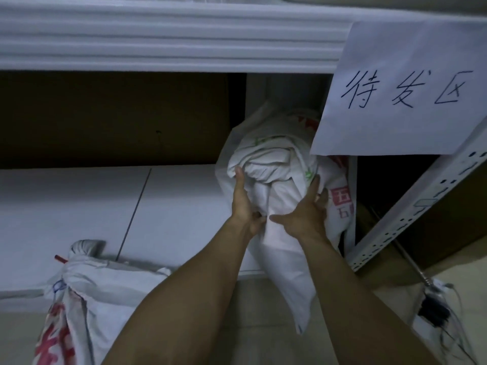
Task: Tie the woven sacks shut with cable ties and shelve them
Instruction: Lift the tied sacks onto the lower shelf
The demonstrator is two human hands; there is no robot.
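2 woven sacks | far one [274, 164] on shelf [184, 196], left hand [243, 204] + right hand [305, 209] both clamped on it | near-left sack [100, 293] tied, 1 red cable tie [60, 258] | 1 paper sign [400, 88]

A white paper sign [403, 85] with handwritten characters hangs from the upper beam. Black cables [437, 312] lie tangled at the lower right.

You face a dim white metal shelving unit [168, 48]; a handwritten paper sign [403, 88] hangs by its perforated upright [421, 206], above pale floor tiles [263, 312].
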